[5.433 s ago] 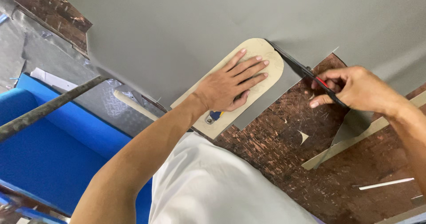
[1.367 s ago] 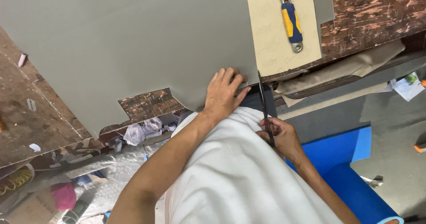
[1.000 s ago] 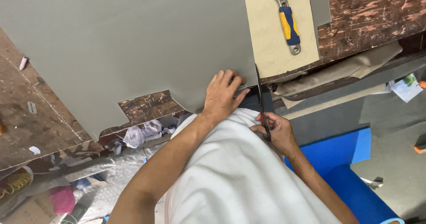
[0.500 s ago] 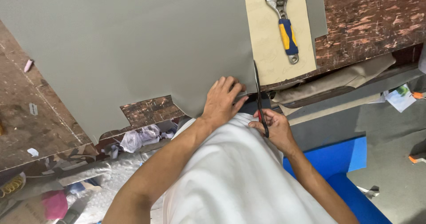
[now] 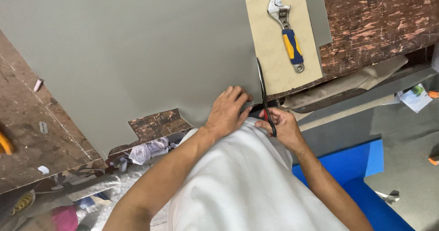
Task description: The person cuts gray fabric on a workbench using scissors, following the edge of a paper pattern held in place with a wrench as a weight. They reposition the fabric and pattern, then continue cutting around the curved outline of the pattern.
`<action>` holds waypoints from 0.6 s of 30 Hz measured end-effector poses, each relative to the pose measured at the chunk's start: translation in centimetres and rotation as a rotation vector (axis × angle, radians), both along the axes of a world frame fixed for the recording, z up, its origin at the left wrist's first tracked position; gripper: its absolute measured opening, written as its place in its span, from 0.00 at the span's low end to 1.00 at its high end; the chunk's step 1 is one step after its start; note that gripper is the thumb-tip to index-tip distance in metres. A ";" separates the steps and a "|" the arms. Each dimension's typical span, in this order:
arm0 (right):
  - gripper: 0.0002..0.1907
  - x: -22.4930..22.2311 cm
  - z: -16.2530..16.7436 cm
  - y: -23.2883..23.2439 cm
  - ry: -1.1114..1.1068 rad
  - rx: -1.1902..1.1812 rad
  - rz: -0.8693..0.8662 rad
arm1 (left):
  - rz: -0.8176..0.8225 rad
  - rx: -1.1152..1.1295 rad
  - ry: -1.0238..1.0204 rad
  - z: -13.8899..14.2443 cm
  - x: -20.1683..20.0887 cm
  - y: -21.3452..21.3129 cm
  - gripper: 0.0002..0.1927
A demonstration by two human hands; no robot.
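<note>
Scissors (image 5: 264, 94) stand with their dark blades pointing away from the person, running along the right edge of the grey sheet (image 5: 132, 52) where it meets the tan pattern card (image 5: 274, 61). That sheet covers most of the scarred wooden table (image 5: 379, 20), and its near edge hangs by the person's white shirt (image 5: 242, 180). The right hand (image 5: 281, 126) is closed through the scissor handles; whether the blades are parted or shut cannot be told from here. The left hand (image 5: 226, 114) lies just left of the scissors, fingers curled and pressing the sheet's edge down. Judging by how flat it lies and how cleanly its edges hold, the sheet looks thin, limp and light, likely to slide, so it is best held close beside the blades. A wrench (image 5: 287, 32) with a yellow and blue handle rests on the card beyond the scissors, seemingly weighing it down.
</note>
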State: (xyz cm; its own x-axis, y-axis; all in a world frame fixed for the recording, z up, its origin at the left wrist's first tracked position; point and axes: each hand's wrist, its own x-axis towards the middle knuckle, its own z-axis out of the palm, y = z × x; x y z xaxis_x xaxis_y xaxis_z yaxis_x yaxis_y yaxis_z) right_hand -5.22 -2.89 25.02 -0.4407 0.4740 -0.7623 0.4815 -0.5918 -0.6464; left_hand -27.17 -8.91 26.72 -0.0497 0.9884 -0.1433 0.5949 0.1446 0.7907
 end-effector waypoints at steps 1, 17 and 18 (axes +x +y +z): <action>0.16 -0.2 0.2 0.1 0.001 0.001 0.001 | -0.007 -0.016 -0.009 0.2 -0.1 0.1 0.14; 0.16 -4.2 1.4 3.3 -0.036 0.039 -0.006 | -0.177 -0.257 -0.131 1.2 -3.6 2.6 0.19; 0.16 -4.4 1.3 3.6 -0.029 0.046 0.001 | -0.181 -0.257 -0.139 1.1 -3.9 2.7 0.19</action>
State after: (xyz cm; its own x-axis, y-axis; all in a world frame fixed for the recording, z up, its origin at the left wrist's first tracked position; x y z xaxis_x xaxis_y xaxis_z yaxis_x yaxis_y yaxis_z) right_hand -9.65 0.74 26.35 -0.4191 0.5087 -0.7521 0.5007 -0.5615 -0.6588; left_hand -31.06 -6.16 27.83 0.1611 0.9099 -0.3823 0.5183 0.2516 0.8173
